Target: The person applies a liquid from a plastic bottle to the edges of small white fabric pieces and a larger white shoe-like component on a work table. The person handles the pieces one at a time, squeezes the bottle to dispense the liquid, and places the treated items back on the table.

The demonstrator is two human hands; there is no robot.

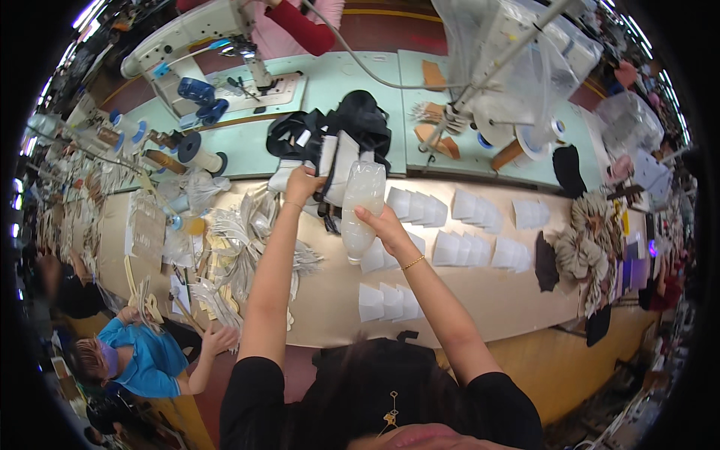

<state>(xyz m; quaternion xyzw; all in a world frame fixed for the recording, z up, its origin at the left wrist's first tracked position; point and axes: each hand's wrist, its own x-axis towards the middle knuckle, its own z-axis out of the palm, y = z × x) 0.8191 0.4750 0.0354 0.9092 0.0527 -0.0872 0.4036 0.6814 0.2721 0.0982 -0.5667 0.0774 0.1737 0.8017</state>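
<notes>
My right hand (pixel 382 227) is wrapped round a translucent whitish plastic bottle (pixel 363 191), held tilted over the near table. To its left, my left hand (pixel 303 185) grips the edge of a black-and-white fabric piece (pixel 328 161); its fingertips are partly hidden. That piece belongs to a heap of black and white pieces lying across the edge between the two tables, with a black bundle (pixel 361 120) on top. Right of the bottle, white curved panels (pixel 417 207) lie in overlapping rows on the brown table top (pixel 330 307).
Loose pale strips (pixel 247 232) are piled at the left. Thread cones (pixel 199 154) and a sewing machine (pixel 202 37) stand on the green table beyond, where another person's red sleeve (pixel 304 26) shows. A co-worker in blue (pixel 146 360) is close at lower left. Bunched beige fabric (pixel 589 240) lies right.
</notes>
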